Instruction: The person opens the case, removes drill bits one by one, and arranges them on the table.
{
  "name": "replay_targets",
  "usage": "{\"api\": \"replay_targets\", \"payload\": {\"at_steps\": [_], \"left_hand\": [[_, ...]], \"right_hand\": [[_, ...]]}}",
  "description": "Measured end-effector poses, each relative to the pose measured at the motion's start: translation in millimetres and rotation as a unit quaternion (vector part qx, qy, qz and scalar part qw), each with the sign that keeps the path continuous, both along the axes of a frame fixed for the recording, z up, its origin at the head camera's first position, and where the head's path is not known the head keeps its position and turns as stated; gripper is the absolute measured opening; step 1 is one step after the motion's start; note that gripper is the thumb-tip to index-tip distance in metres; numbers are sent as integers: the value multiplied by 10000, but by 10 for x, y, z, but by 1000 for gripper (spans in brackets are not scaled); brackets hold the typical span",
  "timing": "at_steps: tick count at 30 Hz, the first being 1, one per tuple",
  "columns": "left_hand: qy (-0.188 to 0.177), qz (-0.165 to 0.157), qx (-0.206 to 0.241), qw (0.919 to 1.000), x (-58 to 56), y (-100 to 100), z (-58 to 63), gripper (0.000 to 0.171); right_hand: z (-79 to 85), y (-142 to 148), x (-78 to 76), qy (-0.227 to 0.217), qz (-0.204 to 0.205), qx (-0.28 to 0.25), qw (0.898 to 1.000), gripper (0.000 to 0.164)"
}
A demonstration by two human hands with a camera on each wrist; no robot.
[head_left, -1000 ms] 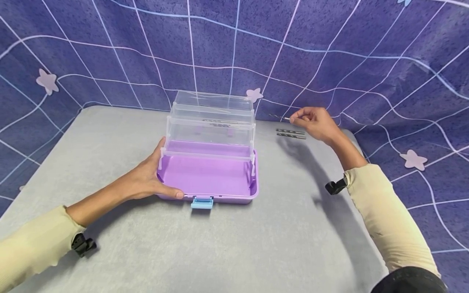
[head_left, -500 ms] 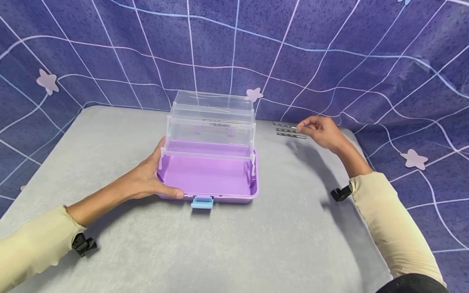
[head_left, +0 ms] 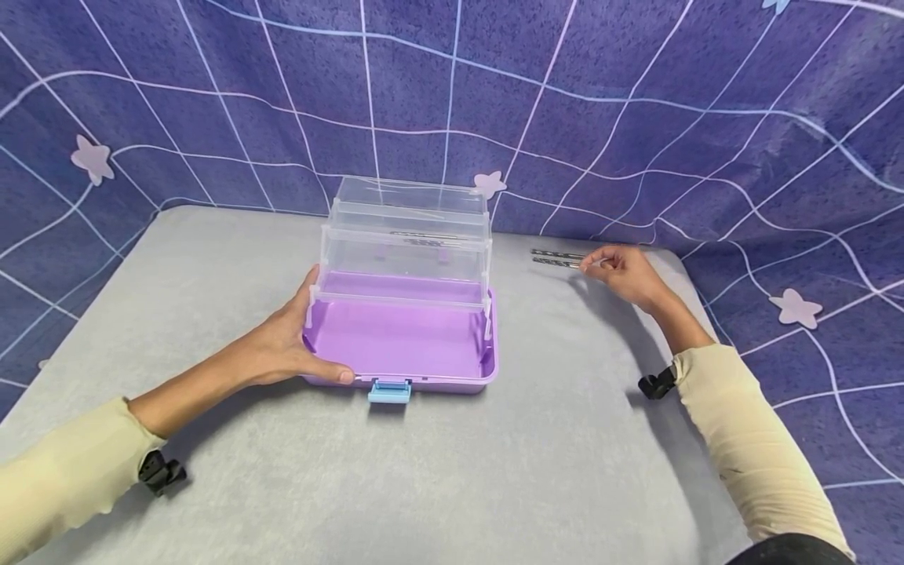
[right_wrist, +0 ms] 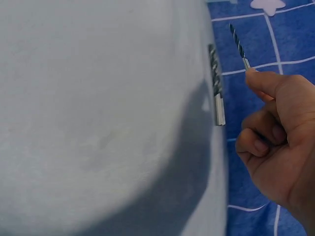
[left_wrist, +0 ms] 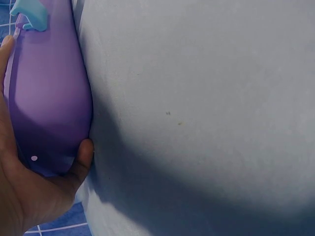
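In the head view my left hand (head_left: 282, 345) grips the left end of a purple toolbox (head_left: 402, 337), its thumb lying along the front rim. One fingertip reaches low on the purple wall in the left wrist view. Between thumb and forefinger of my right hand (head_left: 621, 275) is a thin drill bit (right_wrist: 237, 42), its fluted end pointing away from the hand. In the head view this bit overlaps the lower of the two drill bits (head_left: 554, 253) lying on the table, so the two are hard to tell apart there.
Clear stepped trays (head_left: 410, 259) stand raised above the toolbox's back half, with several drill bits (head_left: 424, 236) showing through. A blue latch (head_left: 390, 391) hangs on the front. Behind the grey table (head_left: 452, 479) hangs a purple-blue patterned cloth (head_left: 424, 94).
My right hand has come lower and slightly right with its drill bit, from above the two bits on the table to over the lower one. The left hand and toolbox stay put.
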State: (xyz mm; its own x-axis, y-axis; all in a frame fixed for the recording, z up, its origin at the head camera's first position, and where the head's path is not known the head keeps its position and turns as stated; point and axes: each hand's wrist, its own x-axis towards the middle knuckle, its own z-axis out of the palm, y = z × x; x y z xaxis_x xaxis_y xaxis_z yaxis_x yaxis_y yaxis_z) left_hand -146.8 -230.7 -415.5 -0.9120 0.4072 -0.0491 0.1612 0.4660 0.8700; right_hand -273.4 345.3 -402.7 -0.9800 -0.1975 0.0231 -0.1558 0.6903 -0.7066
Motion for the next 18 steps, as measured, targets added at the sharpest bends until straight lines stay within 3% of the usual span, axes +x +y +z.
{"api": "replay_targets", "payload": {"at_steps": [9,18], "left_hand": [[-7,51,-165,9999,19,0,-5,169],[-35,54,-125,9999,19,1,6,169]], "right_hand": [[-209,50,-54,42,-29,-1,10000,21],[-269,43,-96,50,-81,-83,9999,23]]}}
